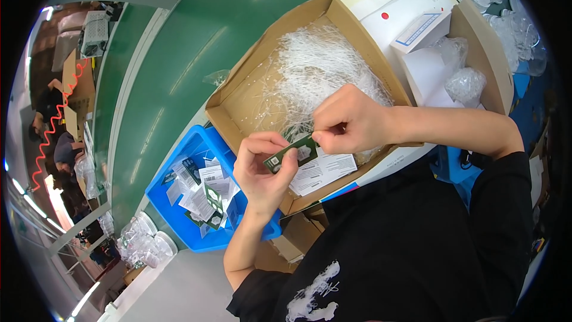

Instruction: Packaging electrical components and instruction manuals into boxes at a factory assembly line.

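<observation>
My left hand (pixel 262 170) pinches a small green printed hang tag (pixel 292 154) between thumb and fingers. At the tag's upper right end, my right hand (pixel 351 120) is closed in a pinch; whatever its fingertips hold is too small to make out. Both hands are over the near side of a shallow brown cardboard box (pixel 241 92). In that box lies a heap of thin clear-white plastic strings (pixel 325 62). White printed tags (pixel 325 173) lie at its near edge, partly under my hands.
Left of the box, a blue plastic bin (pixel 173 217) holds many loose green and white tags (pixel 202 194). A white carton (pixel 471 92) with clear bags stands to the right. Beyond runs a green work surface (pixel 196 30); bundled clear plastic containers (pixel 146 241) are at lower left.
</observation>
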The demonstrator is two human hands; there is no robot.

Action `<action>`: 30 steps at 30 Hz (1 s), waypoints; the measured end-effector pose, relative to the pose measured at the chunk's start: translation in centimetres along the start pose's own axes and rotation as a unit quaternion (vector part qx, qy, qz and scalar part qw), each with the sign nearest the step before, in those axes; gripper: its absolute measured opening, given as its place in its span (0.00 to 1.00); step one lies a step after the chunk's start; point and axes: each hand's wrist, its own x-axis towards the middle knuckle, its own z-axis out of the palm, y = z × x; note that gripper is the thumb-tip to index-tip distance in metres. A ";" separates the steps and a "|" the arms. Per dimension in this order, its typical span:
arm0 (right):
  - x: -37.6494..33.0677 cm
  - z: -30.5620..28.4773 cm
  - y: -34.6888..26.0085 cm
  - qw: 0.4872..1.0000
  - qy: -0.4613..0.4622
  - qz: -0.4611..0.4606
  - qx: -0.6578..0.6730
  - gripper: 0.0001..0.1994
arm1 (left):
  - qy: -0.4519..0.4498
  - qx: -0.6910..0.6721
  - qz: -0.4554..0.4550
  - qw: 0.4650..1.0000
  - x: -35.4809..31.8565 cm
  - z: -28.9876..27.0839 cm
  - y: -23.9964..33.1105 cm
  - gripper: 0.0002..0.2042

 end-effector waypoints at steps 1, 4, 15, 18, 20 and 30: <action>0.0 0.0 -0.1 0.998 0.009 0.044 0.043 0.10 | 0.000 -0.005 -0.008 1.000 0.0 0.0 0.0 0.13; 0.0 -0.4 0.0 0.996 0.010 0.074 0.050 0.10 | -0.006 -0.013 -0.015 1.000 0.1 -0.5 -0.2 0.13; 0.0 0.0 0.5 0.998 0.001 -0.042 -0.051 0.10 | -0.002 -0.024 -0.031 0.999 0.3 -0.5 -0.2 0.13; -0.1 0.2 0.5 0.997 -0.002 -0.061 -0.053 0.09 | -0.002 -0.024 -0.037 0.999 0.3 -0.5 -0.2 0.13; 0.0 0.3 0.5 0.997 0.002 -0.062 -0.051 0.09 | -0.007 -0.006 -0.029 1.000 0.2 -0.5 -0.2 0.13; -0.1 0.4 0.5 0.996 0.004 -0.036 -0.084 0.14 | -0.004 -0.009 -0.032 0.999 0.3 -0.5 -0.1 0.13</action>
